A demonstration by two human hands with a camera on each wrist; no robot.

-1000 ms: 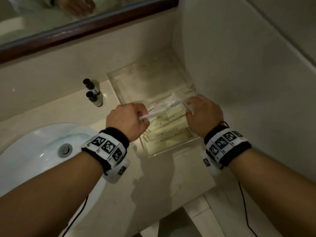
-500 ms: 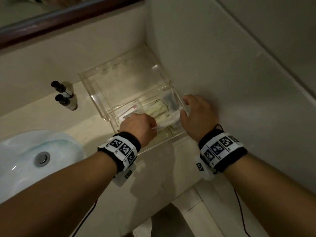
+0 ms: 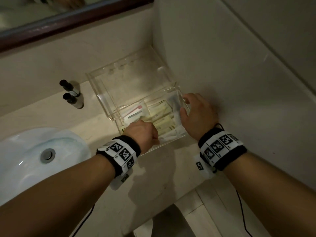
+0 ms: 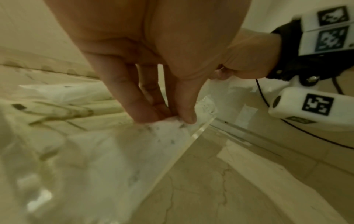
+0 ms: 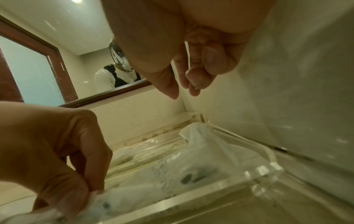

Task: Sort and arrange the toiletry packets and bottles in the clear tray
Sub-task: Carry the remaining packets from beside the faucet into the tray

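Note:
The clear tray (image 3: 168, 141) sits in the counter's corner, its lid (image 3: 130, 77) tipped back. Inside lie several yellowish packets (image 3: 162, 117), a pink-and-white packet (image 3: 135, 112) and a crinkled translucent packet (image 3: 174, 103). My left hand (image 3: 143, 132) pinches the end of a white packet (image 4: 166, 125) between thumb and fingertips, low against the tray's front wall (image 4: 201, 133). That packet (image 5: 134, 192) lies along the front wall. My right hand (image 3: 193, 113) hovers over the tray's right side with fingers (image 5: 193, 81) loosely curled; a thin white sliver shows between them, unclear what.
Two dark-capped small bottles (image 3: 71, 98) stand on the counter left of the tray. The white sink (image 3: 34, 159) is at the left, the mirror (image 3: 68, 16) above. A wall (image 3: 230, 82) stands close against the tray's right side.
The long packet held up between both hands has come down into the tray's front. My right hand has let go and lifted; my left still pinches one end.

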